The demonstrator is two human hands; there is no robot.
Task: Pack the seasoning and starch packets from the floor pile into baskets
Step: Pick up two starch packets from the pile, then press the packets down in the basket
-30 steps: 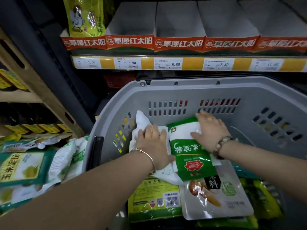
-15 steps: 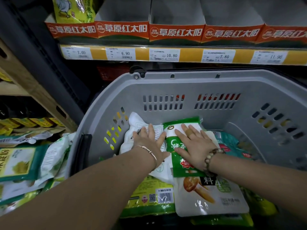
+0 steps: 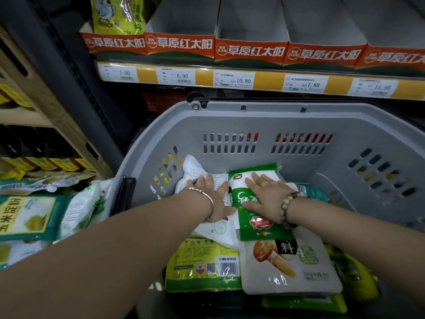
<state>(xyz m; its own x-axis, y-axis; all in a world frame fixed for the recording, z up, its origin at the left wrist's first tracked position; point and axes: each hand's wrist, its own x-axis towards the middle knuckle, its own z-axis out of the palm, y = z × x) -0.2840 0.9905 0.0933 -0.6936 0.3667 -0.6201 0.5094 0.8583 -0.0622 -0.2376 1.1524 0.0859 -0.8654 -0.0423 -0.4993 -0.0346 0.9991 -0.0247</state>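
Left hand [image 3: 210, 195] flat on white packet [image 3: 192, 168]; right hand [image 3: 268, 195] on green packet [image 3: 247, 231].

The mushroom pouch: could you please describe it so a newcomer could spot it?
Look in the grey basket, near side. The mushroom pouch lies on top, nearer than the right hand. Unlike the green and yellow packets around it, it is pale grey.

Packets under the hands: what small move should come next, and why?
Probably lift both hands away and reach left for another packet. The left hand lies flat on the white packet, the right hand on the green packet; both sit in the basket, and the floor pile holds more.
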